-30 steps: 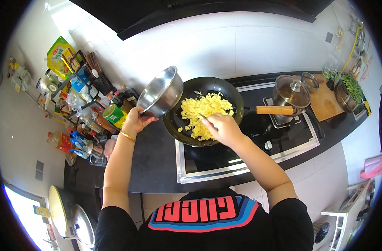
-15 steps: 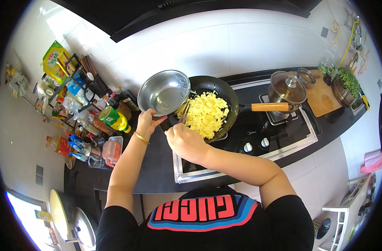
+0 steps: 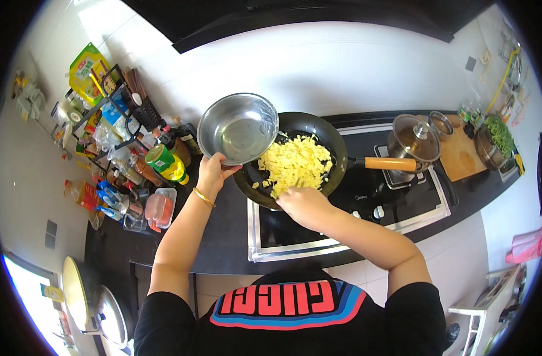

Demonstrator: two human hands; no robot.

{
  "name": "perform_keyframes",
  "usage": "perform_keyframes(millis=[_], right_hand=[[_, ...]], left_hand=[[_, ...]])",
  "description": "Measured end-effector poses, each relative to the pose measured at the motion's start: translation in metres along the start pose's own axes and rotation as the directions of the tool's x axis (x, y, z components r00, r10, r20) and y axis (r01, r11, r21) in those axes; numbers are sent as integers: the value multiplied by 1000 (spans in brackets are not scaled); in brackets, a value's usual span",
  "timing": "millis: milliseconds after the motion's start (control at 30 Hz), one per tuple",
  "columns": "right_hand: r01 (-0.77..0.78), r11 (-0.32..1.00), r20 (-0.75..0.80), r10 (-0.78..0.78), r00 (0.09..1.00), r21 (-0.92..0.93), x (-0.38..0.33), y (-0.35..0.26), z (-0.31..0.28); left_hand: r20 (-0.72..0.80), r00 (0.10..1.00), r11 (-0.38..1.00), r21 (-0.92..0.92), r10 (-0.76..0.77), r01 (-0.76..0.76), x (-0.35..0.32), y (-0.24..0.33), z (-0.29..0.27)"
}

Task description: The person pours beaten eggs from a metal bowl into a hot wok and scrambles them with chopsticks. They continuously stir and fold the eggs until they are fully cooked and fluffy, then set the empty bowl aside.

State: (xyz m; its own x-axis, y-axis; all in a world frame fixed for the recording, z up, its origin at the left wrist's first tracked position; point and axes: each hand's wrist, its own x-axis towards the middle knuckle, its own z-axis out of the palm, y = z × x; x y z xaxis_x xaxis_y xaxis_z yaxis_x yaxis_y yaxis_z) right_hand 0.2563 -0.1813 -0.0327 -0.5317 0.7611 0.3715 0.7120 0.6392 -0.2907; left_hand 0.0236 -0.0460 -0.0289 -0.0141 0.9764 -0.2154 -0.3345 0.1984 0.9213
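Note:
At the left side of a dark frying pan [image 3: 340,142], my left hand [image 3: 213,175] grips the near rim of a shiny metal bowl [image 3: 235,133]. The bowl is tilted and overlaps the pan's left rim; only a thin wet film shows inside. Scrambled egg [image 3: 295,160] in yellow pieces lies across the pan's middle. My right hand [image 3: 305,206] is closed around chopsticks [image 3: 297,184] over the pan's near edge, their tips down at the egg. Most of the chopsticks' length is hidden by the hand.
To the right, the pan's wooden handle [image 3: 391,164] reaches toward a lidded pot [image 3: 412,142] on the hob. Beyond stand a cutting board [image 3: 461,155] and a bowl of greens [image 3: 495,139]. Bottles [image 3: 167,163] and a seasoning rack crowd the left; a range hood [image 3: 306,12] hangs above.
My right hand has moved right and slightly down along the pan's near side, with the chopsticks. The egg now lies more spread. My left hand still holds the bowl at the pan's left.

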Motion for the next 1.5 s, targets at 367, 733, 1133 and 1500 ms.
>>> perform_keyframes(millis=[367,733,1133,1500], right_hand=[[-235,970,-157,243,957,67,5,77,16],[-13,988,-164,38,986,153,5,43,34],[-15,978,-138,44,989,208,30,42,45],[-119,966,47,111,993,228,18,22,-8]], left_hand=[[-36,974,973,50,226,-224,-32,-10,-37],[-119,952,958,-1,283,-285,-55,-21,-67],[-155,948,952,-90,278,-293,-51,-26,-57],[-377,925,954,-259,43,-150,-98,-77,-155]])
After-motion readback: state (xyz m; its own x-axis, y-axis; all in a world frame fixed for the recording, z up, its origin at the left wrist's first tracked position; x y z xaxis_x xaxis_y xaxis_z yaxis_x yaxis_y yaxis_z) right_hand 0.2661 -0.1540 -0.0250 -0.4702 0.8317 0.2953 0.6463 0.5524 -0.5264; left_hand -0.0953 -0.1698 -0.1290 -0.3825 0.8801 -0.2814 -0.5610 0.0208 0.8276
